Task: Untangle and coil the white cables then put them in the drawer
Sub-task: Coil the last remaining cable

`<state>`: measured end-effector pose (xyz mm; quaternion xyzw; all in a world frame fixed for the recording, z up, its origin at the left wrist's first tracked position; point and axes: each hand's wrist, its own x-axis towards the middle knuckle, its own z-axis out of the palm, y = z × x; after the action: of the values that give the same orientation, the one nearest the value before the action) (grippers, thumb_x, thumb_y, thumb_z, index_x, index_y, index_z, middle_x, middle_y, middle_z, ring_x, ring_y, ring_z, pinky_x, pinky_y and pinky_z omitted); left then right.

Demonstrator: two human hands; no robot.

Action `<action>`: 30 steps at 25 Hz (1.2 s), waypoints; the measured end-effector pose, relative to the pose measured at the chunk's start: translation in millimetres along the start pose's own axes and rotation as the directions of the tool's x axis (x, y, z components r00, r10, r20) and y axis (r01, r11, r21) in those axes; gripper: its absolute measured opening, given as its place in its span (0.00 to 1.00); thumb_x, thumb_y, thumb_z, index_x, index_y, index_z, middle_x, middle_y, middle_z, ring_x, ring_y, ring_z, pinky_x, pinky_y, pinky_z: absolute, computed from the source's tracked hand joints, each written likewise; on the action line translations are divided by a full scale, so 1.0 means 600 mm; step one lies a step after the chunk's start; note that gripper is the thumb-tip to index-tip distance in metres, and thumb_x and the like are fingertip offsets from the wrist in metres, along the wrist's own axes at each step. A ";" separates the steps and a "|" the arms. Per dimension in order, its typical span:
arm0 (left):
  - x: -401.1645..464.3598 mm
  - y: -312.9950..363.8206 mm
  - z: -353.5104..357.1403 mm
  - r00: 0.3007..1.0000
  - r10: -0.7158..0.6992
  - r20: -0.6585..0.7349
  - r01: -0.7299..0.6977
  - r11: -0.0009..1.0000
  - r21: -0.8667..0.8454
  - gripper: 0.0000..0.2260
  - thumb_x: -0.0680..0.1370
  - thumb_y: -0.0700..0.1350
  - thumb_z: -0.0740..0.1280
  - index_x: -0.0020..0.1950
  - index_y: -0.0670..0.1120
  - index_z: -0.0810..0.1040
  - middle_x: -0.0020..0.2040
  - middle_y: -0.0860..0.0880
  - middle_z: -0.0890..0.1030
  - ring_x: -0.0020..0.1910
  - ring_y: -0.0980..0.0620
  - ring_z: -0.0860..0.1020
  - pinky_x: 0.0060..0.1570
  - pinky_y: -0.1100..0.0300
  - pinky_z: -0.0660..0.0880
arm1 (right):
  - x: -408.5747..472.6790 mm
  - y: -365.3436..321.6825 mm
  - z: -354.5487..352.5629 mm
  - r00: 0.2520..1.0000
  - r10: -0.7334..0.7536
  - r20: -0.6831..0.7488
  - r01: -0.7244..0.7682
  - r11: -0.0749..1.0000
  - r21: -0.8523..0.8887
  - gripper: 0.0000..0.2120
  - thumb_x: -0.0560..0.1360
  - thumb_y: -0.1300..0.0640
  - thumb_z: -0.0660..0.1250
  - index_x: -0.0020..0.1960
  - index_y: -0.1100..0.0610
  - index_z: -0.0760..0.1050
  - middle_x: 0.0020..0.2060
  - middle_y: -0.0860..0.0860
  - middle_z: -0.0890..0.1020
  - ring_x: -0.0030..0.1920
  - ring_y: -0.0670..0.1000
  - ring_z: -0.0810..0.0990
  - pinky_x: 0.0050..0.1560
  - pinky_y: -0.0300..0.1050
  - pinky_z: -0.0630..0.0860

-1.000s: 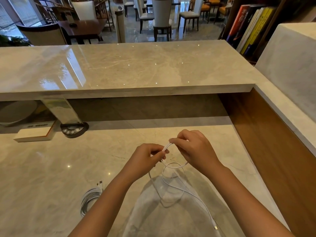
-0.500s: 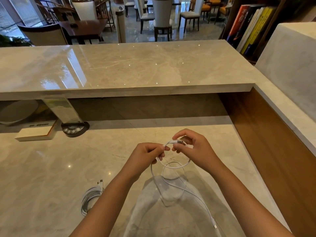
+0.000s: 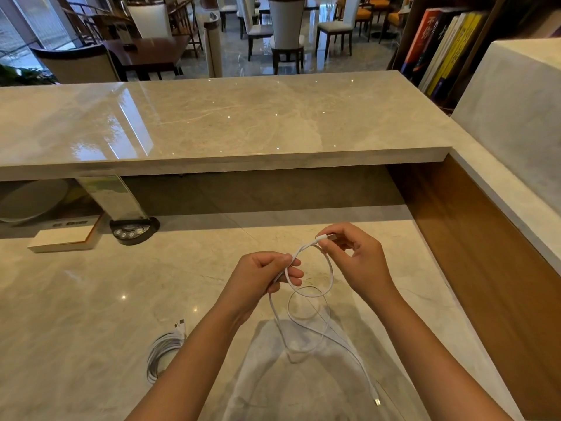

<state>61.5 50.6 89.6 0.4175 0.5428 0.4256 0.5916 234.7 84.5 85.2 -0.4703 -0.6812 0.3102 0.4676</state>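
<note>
A thin white cable point(image 3: 329, 278) hangs in loose loops between both hands above the marble desk point(image 3: 91, 299). My right hand point(image 3: 355, 262) pinches the plug end of it between thumb and fingers. My left hand point(image 3: 264, 278) grips the cable a short way along, with a loop arching between the two hands. The rest trails down to the desk, its far plug point(image 3: 377, 401) lying near my right forearm. A second white cable point(image 3: 164, 347), coiled, lies on the desk beside my left forearm. No drawer is in view.
A raised marble counter point(image 3: 227, 123) runs across the back, with a wood panel wall point(image 3: 485, 253) at the right. Under the counter at the left stand a round black button device point(image 3: 133, 230), a white box point(image 3: 63, 238) and a pale round dish point(image 3: 30, 199).
My right hand has drawn the plug end up and to the right, away from my left hand. The small loop between the hands has opened into a wider arc.
</note>
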 end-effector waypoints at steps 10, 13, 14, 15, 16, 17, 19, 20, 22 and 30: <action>0.011 -0.004 -0.001 1.000 -0.010 0.023 0.019 0.915 -0.403 0.09 0.79 0.37 0.58 0.49 0.39 0.78 0.32 0.48 0.81 0.35 0.52 0.82 0.42 0.60 0.81 | -0.002 0.011 0.010 0.919 0.347 0.187 -0.375 0.917 0.140 0.13 0.77 0.50 0.61 0.62 0.45 0.66 0.52 0.45 0.79 0.54 0.45 0.79 0.58 0.43 0.75; 0.023 -0.005 -0.011 0.999 0.025 -0.042 -0.043 0.865 -0.501 0.10 0.80 0.39 0.57 0.50 0.39 0.77 0.29 0.48 0.78 0.30 0.55 0.79 0.38 0.62 0.80 | -0.039 0.015 0.033 0.665 0.376 0.646 -0.493 0.870 0.002 0.15 0.80 0.52 0.56 0.66 0.50 0.66 0.51 0.50 0.82 0.52 0.47 0.81 0.59 0.38 0.74; 0.026 -0.006 -0.015 0.998 0.029 -0.059 -0.055 0.855 -0.516 0.10 0.80 0.39 0.56 0.50 0.39 0.77 0.28 0.49 0.77 0.28 0.56 0.77 0.37 0.63 0.79 | -0.054 0.016 0.040 0.578 0.357 0.734 -0.489 0.871 -0.039 0.15 0.79 0.54 0.58 0.66 0.51 0.67 0.49 0.50 0.83 0.50 0.46 0.81 0.56 0.34 0.74; 0.029 -0.007 -0.019 0.997 0.029 -0.070 -0.062 0.844 -0.533 0.11 0.81 0.40 0.56 0.50 0.40 0.77 0.28 0.49 0.76 0.27 0.56 0.76 0.36 0.64 0.79 | -0.065 0.017 0.047 0.526 0.332 0.783 -0.477 0.877 -0.051 0.15 0.79 0.55 0.60 0.65 0.51 0.67 0.47 0.50 0.84 0.49 0.45 0.82 0.54 0.33 0.74; 0.031 -0.008 -0.023 0.997 0.031 -0.074 -0.066 0.835 -0.546 0.11 0.81 0.40 0.56 0.51 0.40 0.77 0.28 0.50 0.75 0.27 0.57 0.76 0.35 0.64 0.78 | -0.072 0.022 0.051 0.507 0.301 0.808 -0.453 0.890 -0.047 0.14 0.78 0.57 0.61 0.63 0.52 0.70 0.43 0.49 0.83 0.46 0.46 0.82 0.53 0.35 0.74; 0.032 -0.008 -0.026 0.997 0.035 -0.074 -0.070 0.835 -0.546 0.11 0.81 0.41 0.56 0.51 0.41 0.77 0.27 0.50 0.75 0.27 0.57 0.75 0.35 0.64 0.78 | -0.075 0.025 0.053 0.513 0.272 0.814 -0.420 0.907 -0.038 0.11 0.78 0.58 0.61 0.60 0.54 0.73 0.40 0.50 0.82 0.43 0.47 0.81 0.51 0.39 0.75; 0.032 -0.008 -0.036 0.996 0.047 -0.081 -0.081 0.871 -0.485 0.11 0.81 0.41 0.57 0.50 0.42 0.78 0.28 0.50 0.75 0.27 0.56 0.75 0.35 0.64 0.78 | -0.066 0.032 0.043 0.574 0.286 0.768 -0.389 0.920 -0.052 0.09 0.78 0.61 0.60 0.53 0.59 0.78 0.34 0.51 0.78 0.35 0.46 0.77 0.43 0.39 0.75; 0.031 -0.008 -0.043 0.994 0.049 -0.093 -0.085 0.896 -0.435 0.10 0.80 0.41 0.57 0.50 0.42 0.78 0.28 0.50 0.74 0.27 0.56 0.74 0.36 0.63 0.78 | -0.057 0.036 0.034 0.609 0.321 0.726 -0.401 0.914 -0.067 0.09 0.78 0.62 0.60 0.50 0.59 0.79 0.32 0.51 0.76 0.32 0.44 0.75 0.38 0.37 0.74; 0.029 -0.006 -0.059 0.993 0.043 -0.110 -0.085 0.909 -0.409 0.10 0.80 0.41 0.57 0.49 0.43 0.78 0.29 0.50 0.75 0.28 0.56 0.75 0.37 0.63 0.78 | -0.041 0.042 0.008 0.636 0.364 0.681 -0.413 0.906 -0.098 0.10 0.78 0.63 0.60 0.49 0.60 0.80 0.31 0.52 0.74 0.29 0.44 0.72 0.34 0.35 0.72; 0.020 -0.015 -0.078 1.000 -0.030 0.010 0.030 0.804 -0.595 0.10 0.80 0.40 0.55 0.48 0.41 0.75 0.27 0.51 0.73 0.24 0.59 0.71 0.26 0.68 0.73 | 0.034 0.069 -0.082 0.635 0.487 0.600 -0.424 0.868 -0.257 0.05 0.73 0.59 0.68 0.41 0.57 0.82 0.32 0.50 0.80 0.34 0.48 0.75 0.38 0.40 0.74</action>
<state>15.6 60.8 74.7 0.2029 0.3886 0.5647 0.6992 292.4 117.7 74.9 -0.5110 -0.6718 0.5291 0.0874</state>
